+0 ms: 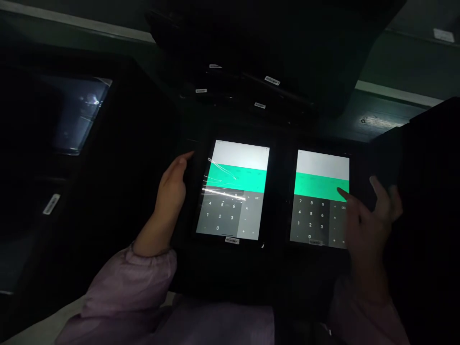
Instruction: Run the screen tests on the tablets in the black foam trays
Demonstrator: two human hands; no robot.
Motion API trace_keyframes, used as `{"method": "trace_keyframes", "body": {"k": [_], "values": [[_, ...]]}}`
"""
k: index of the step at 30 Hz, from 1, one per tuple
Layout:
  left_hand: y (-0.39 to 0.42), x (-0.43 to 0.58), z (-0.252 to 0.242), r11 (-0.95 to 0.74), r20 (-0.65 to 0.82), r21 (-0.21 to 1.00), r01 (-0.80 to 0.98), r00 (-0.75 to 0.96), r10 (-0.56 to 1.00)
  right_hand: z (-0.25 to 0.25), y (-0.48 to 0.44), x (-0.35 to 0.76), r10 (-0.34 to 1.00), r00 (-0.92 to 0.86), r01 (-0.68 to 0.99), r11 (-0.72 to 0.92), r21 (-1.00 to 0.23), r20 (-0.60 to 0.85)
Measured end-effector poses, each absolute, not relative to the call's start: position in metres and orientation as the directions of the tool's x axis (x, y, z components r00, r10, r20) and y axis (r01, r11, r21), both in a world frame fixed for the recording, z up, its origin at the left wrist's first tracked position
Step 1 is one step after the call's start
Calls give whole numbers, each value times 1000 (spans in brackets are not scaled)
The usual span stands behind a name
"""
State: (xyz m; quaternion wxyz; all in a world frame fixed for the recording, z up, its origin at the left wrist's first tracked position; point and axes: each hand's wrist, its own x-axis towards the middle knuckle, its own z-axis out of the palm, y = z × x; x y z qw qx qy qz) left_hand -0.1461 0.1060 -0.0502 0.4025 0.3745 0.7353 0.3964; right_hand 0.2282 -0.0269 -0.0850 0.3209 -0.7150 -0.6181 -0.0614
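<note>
Your right hand (370, 225), fingers spread, apparently tests the three-o'clock tablet (311, 219); pressing calls for a precise fingertip. At nine o'clock, your left hand's (173, 186) finger closure can't be told.

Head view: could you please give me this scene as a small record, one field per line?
Left tablet: lit, showing a calculator keypad
Right tablet: lit, also showing a calculator keypad
Left hand: beside the left tablet's left side; contact unclear
Right hand: index finger over the right tablet's green band; contact unclear
Lighting: very dark around the screens
</note>
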Motion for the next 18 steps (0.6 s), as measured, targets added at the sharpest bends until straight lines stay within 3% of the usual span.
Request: {"method": "trace_keyframes", "body": {"k": [3, 8, 14, 18], "values": [[107, -149, -54, 381, -265, 893, 238, -406, 874, -85, -26, 230, 859, 211, 928, -27, -371, 465], [108, -145, -50, 408, -269, 874, 264, -435, 859, -85, -26, 230, 813, 338, 903, -139, -406, 475], [107, -142, -46, 413, -244, 852, 321, -454, 857, -86, -27, 227, 865, 202, 935, -31, -354, 460], [108, -145, -51, 417, -262, 861, 291, -450, 854, -86, -28, 232, 816, 307, 918, -119, -379, 490]]}}
